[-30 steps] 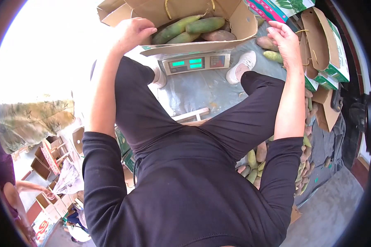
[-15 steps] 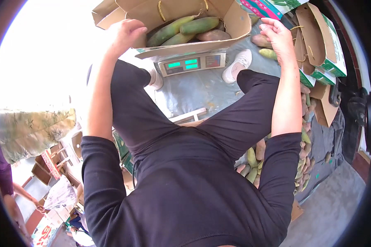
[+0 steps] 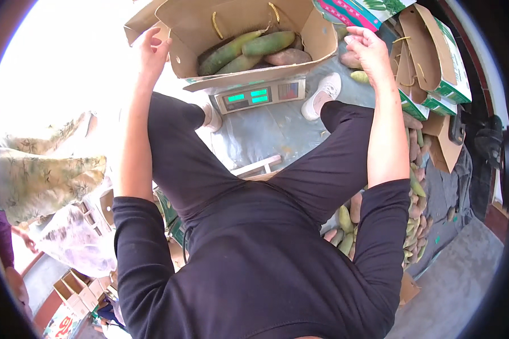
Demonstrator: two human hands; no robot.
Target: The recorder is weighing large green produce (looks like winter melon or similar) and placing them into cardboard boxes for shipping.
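An open cardboard box [image 3: 182, 40] with yellow rope handles stands on a digital scale [image 3: 260, 93] between my feet. Inside lie several long green and pinkish vegetables [image 3: 270, 44] that look like radishes. My left hand [image 3: 152, 55] is raised beside the box's left wall, its fingers bent but apart, with nothing in it. Off the box's right side, my right hand [image 3: 369, 52] hangs in the air over loose radishes on the floor, fingers loosely curled and holding nothing visible.
More open cardboard boxes [image 3: 430, 51] stand at the far right. A long heap of radishes [image 3: 415, 220] lies along my right side. At the left is another person in patterned cloth [image 3: 45, 175], near a clear plastic bag [image 3: 76, 234] and small boxes [image 3: 76, 291].
My left hand has shifted left from the box's near corner, its fingers spreading. My right hand stays right of the box. At the left, the other person's cloth and the plastic bag have moved.
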